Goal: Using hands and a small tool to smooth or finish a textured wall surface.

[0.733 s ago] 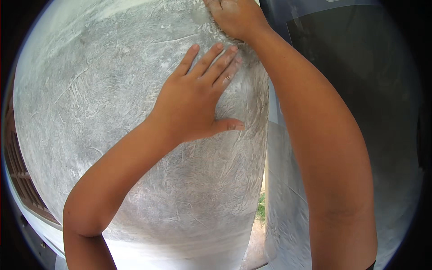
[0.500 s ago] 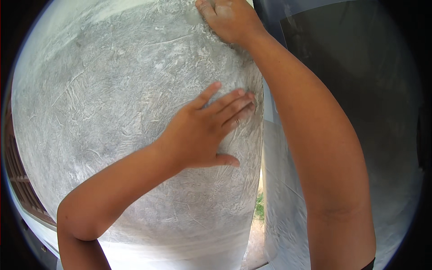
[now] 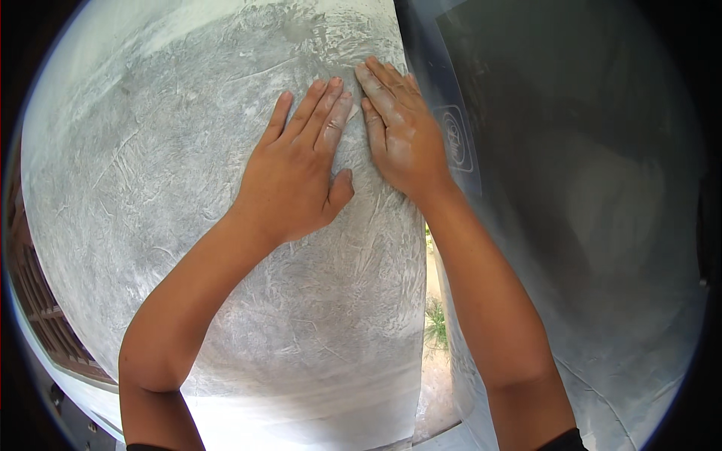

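Note:
A large curved sheet-like surface (image 3: pixel 188 173), mottled grey and white with fine wrinkles and smears, fills the left and middle of the view. My left hand (image 3: pixel 293 169) lies on it palm down, fingers stretched out and thumb apart. Whitish-grey residue shows on one of its fingers. Just to the right, near the surface's right edge, my right hand (image 3: pixel 406 131) rests with its fingers extended and close together. The same pale residue coats its thumb side and fingers. Neither hand holds anything visible; both palms are hidden.
A dark, smooth panel (image 3: pixel 571 150) stands along the right side, with bluish-grey sheeting (image 3: pixel 587 368) below it. Through a narrow gap, pale ground and a green plant (image 3: pixel 435 323) show. Brown slatted wood (image 3: pixel 41 289) lies beyond the left edge.
My right hand has come down from the top of the surface along its right edge. My left hand has shifted up and left, its fingers now pointing more upward. The view has shifted slightly.

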Motion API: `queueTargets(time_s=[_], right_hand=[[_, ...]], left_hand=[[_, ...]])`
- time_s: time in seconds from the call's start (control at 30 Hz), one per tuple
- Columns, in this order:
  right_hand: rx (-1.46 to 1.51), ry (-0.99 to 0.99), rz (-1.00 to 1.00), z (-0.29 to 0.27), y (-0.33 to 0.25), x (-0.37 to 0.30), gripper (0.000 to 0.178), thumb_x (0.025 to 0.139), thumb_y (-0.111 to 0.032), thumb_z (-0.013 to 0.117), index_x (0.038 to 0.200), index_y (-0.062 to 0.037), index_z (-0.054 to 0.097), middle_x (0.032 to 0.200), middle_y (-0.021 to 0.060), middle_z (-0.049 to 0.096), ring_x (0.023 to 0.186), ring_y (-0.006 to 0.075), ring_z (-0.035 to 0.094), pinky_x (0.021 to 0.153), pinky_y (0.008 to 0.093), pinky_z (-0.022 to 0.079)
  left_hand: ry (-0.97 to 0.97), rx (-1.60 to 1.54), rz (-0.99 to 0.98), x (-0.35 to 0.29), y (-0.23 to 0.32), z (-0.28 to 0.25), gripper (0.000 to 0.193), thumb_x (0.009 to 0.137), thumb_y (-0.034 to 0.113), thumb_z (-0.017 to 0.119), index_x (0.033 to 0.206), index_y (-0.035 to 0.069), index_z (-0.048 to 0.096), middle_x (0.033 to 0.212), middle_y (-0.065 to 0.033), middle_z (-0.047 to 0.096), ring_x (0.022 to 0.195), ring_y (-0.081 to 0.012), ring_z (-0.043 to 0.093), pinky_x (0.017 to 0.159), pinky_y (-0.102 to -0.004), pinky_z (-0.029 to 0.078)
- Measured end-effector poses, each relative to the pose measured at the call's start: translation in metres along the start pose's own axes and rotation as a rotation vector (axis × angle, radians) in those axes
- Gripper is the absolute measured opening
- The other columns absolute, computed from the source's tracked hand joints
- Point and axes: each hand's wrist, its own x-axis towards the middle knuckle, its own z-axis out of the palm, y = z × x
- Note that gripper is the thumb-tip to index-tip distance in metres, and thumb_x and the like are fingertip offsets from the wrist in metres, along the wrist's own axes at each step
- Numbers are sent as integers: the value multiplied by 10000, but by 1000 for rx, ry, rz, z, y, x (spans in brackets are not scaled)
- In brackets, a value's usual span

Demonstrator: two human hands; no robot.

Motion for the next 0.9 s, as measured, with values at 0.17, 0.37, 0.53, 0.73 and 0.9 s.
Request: queueTargets(time_s=[0.17,0.37,0.53,0.73,0.9], right_hand=[[123,-150,218,-31,-34,-50,356,937,-172,544,1266,-40,569,1346,137,534,1283,318,467,1114,448,301],[81,-190,176,-24,-60,-45,425,944,-227,551,1325,-44,512,1428,154,443,1309,348,429,1111,524,268],[89,-227,140,-3,-66,-23,711,946,-524,427,1388,32,410,1485,210,336,1386,363,305,1140,531,169],[-97,-301,211,8,-73,-18,1053,818,-763,405,1469,45,232,1524,258,220,1439,377,169,1155,530,69],[-175,-284,173,14,-76,-17,1088,808,-780,392,1468,65,207,1529,251,214,1443,371,159,1153,535,83]], left_hand=[[-155,-94,141,13,-30,-24,592,879,212,543,1428,60,385,1526,-102,313,1427,-263,251,1176,-481,147],[-27,259,272,14,-60,-23,616,871,497,536,1439,293,409,1550,32,282,1436,-272,227,1173,-527,115],[74,245,103,22,-46,-10,850,750,654,581,1472,272,347,1547,-32,284,1446,-289,195,1162,-550,109],[90,182,-18,15,-47,-6,1065,655,678,644,1490,121,289,1548,-82,271,1448,-300,183,1163,-549,100],[-62,160,160,7,-78,-38,1042,674,733,606,1479,136,324,1540,-68,294,1434,-265,237,1172,-502,132]])
